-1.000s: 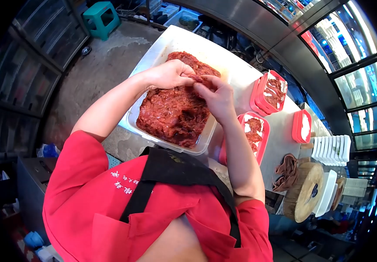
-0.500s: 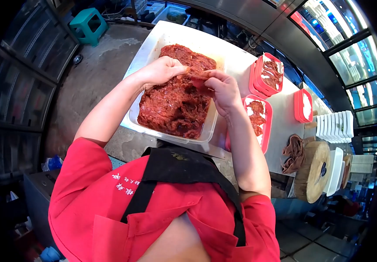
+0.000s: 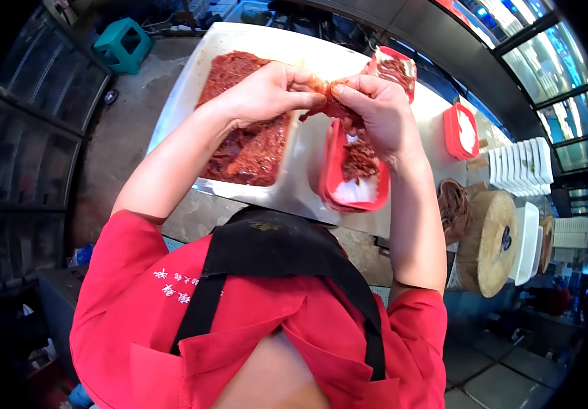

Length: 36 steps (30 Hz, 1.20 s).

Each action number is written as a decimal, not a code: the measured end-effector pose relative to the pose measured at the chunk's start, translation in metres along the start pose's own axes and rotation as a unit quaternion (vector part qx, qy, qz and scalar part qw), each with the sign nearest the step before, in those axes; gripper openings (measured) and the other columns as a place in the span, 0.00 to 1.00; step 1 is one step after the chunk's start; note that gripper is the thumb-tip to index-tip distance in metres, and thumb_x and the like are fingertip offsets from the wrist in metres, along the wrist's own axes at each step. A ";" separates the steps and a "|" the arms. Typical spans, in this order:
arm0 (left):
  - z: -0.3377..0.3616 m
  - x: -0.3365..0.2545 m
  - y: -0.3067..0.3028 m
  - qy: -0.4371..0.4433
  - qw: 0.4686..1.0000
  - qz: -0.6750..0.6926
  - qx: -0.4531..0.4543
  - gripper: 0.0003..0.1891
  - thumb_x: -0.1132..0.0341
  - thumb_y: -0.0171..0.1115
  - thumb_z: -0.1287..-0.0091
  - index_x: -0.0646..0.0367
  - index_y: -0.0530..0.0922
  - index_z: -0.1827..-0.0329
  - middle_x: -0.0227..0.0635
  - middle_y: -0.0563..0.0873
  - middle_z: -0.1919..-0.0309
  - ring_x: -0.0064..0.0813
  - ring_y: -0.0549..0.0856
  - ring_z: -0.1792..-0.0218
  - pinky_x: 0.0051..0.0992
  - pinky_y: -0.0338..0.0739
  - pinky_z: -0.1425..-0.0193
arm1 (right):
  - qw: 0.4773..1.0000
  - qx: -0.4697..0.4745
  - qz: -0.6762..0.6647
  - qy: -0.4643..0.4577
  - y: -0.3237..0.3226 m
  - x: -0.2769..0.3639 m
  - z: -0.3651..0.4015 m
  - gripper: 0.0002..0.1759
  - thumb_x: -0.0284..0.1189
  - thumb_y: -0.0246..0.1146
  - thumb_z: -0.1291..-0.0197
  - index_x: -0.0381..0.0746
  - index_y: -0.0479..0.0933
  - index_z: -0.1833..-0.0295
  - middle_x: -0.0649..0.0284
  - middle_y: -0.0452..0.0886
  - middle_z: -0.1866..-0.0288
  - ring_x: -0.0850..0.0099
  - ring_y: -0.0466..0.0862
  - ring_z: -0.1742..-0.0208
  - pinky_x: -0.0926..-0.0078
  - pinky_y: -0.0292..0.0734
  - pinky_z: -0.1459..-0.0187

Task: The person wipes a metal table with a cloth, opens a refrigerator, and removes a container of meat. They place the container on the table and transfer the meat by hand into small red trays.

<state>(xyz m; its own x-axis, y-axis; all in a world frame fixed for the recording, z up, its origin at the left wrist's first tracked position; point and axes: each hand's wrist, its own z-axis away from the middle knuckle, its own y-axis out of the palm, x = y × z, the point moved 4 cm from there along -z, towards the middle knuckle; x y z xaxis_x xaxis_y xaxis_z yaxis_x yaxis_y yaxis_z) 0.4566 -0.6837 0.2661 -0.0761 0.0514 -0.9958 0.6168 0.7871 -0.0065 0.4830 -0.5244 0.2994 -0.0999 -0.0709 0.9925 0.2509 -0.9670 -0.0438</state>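
Observation:
My left hand point(image 3: 277, 95) and my right hand point(image 3: 379, 112) meet with fingers pinched together on a dark red piece of marinated meat point(image 3: 335, 109). The meat hangs between them, above the gap from the big tub to a red box, and the fingers partly hide it. To the left, a white plastic tub point(image 3: 281, 178) holds a mass of sauce-coated red meat point(image 3: 256, 153); my left forearm crosses over it. Below my right hand stands a red box point(image 3: 380, 198) with a white lining or filling and meat strips on top.
Another red box point(image 3: 410, 87) with meat stands behind my right hand. Farther right are a red box point(image 3: 452, 133) with white contents, stacked white trays point(image 3: 520, 163), a brown cloth point(image 3: 452, 211) and a round wooden block point(image 3: 488, 242). A green stool point(image 3: 123, 46) stands on the floor, upper left.
Both hands have moved right, from over the meat tub toward the red box, carrying the meat between them. The view has shifted, so the table things appear farther left.

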 end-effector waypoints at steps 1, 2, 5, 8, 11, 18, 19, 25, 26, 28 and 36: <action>-0.004 0.001 0.014 -0.030 0.999 0.015 0.014 0.10 0.72 0.59 0.35 0.67 0.78 0.54 0.31 0.83 0.66 0.16 0.79 0.66 0.17 0.74 0.59 | 1.000 -0.014 0.025 0.009 -0.010 -0.001 0.007 0.09 0.27 0.61 0.41 0.31 0.78 0.66 0.66 0.77 0.78 0.82 0.72 0.81 0.85 0.66 0.79; -0.006 0.003 0.027 -0.060 0.997 0.028 0.028 0.09 0.72 0.60 0.36 0.67 0.78 0.56 0.31 0.83 0.67 0.16 0.79 0.68 0.17 0.74 0.60 | 0.998 -0.027 0.048 0.017 -0.020 -0.003 0.014 0.08 0.27 0.61 0.42 0.31 0.78 0.66 0.66 0.77 0.78 0.82 0.73 0.81 0.85 0.67 0.79; -0.010 0.021 0.063 -0.079 0.993 0.080 0.018 0.05 0.75 0.60 0.38 0.65 0.78 0.61 0.29 0.83 0.72 0.15 0.79 0.70 0.14 0.72 0.63 | 0.996 -0.043 0.063 0.042 -0.054 -0.022 0.036 0.07 0.24 0.60 0.43 0.30 0.77 0.63 0.66 0.78 0.75 0.82 0.75 0.78 0.85 0.69 0.77; -0.015 0.047 0.089 -0.104 0.993 0.036 0.035 0.03 0.77 0.59 0.39 0.63 0.74 0.64 0.29 0.81 0.75 0.14 0.77 0.73 0.16 0.69 0.69 | 0.995 -0.055 0.046 0.066 -0.077 -0.060 0.052 0.08 0.19 0.60 0.48 0.31 0.76 0.60 0.64 0.79 0.73 0.80 0.79 0.72 0.82 0.74 0.71; -0.010 0.052 0.107 -0.116 0.985 -0.130 0.013 0.03 0.75 0.59 0.42 0.63 0.74 0.68 0.30 0.80 0.79 0.14 0.76 0.75 0.19 0.69 0.72 | 0.937 -0.089 0.334 -0.041 -0.084 -0.090 0.064 0.09 0.21 0.61 0.52 0.36 0.74 0.62 0.55 0.80 0.70 0.64 0.82 0.71 0.69 0.76 0.67; -0.004 0.063 0.138 0.100 0.854 -0.510 0.009 0.10 0.64 0.66 0.52 0.59 0.76 0.76 0.43 0.80 0.78 0.45 0.81 0.70 0.37 0.75 0.63 | 0.747 -0.095 0.623 -0.211 -0.055 -0.093 0.079 0.03 0.27 0.59 0.53 0.41 0.77 0.70 0.62 0.77 0.65 0.63 0.76 0.58 0.62 0.70 0.59; -0.001 0.060 0.137 0.145 0.819 -0.554 -0.022 0.08 0.65 0.65 0.53 0.57 0.76 0.76 0.39 0.78 0.78 0.40 0.80 0.68 0.34 0.75 0.62 | 0.746 -0.094 0.628 -0.198 -0.056 -0.096 0.078 0.04 0.27 0.58 0.54 0.42 0.77 0.72 0.65 0.77 0.63 0.64 0.74 0.56 0.65 0.67 0.56; 0.009 0.036 0.030 0.082 0.830 -0.513 -0.202 0.03 0.75 0.61 0.53 0.58 0.80 0.75 0.39 0.81 0.75 0.39 0.80 0.66 0.35 0.75 0.59 | 0.782 -0.120 0.568 -0.227 -0.062 -0.075 0.081 0.04 0.24 0.62 0.53 0.40 0.77 0.69 0.62 0.76 0.66 0.60 0.74 0.60 0.62 0.67 0.57; 0.008 0.041 -0.002 0.048 0.816 -0.530 -0.225 0.02 0.74 0.62 0.52 0.59 0.81 0.75 0.40 0.83 0.74 0.40 0.82 0.67 0.35 0.76 0.59 | 0.781 -0.122 0.568 -0.228 -0.060 -0.071 0.079 0.04 0.24 0.62 0.53 0.40 0.77 0.69 0.62 0.76 0.66 0.60 0.74 0.60 0.62 0.67 0.57; 0.006 0.066 -0.046 -0.153 0.799 -0.534 -0.231 0.06 0.68 0.66 0.49 0.60 0.82 0.70 0.44 0.84 0.70 0.43 0.83 0.63 0.37 0.77 0.56 | 0.828 -0.098 0.511 -0.207 -0.055 -0.068 0.075 0.04 0.26 0.63 0.51 0.39 0.77 0.68 0.61 0.77 0.67 0.61 0.75 0.60 0.63 0.68 0.58; 0.003 0.114 -0.086 -0.201 0.748 -0.597 -0.209 0.10 0.66 0.66 0.52 0.59 0.83 0.67 0.46 0.84 0.70 0.46 0.83 0.63 0.39 0.77 0.55 | 0.860 -0.067 0.466 -0.195 -0.030 -0.066 0.056 0.05 0.27 0.64 0.50 0.38 0.78 0.68 0.59 0.78 0.69 0.59 0.77 0.62 0.62 0.71 0.59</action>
<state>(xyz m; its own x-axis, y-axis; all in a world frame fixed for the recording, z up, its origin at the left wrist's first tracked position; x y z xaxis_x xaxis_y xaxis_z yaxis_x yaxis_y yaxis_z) 0.3972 -0.7471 0.1526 -0.0843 -0.9647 -0.2496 -0.0075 0.2511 -0.9679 0.5360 -0.4767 0.2417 0.4219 -0.7687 0.4807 -0.0699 -0.5561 -0.8281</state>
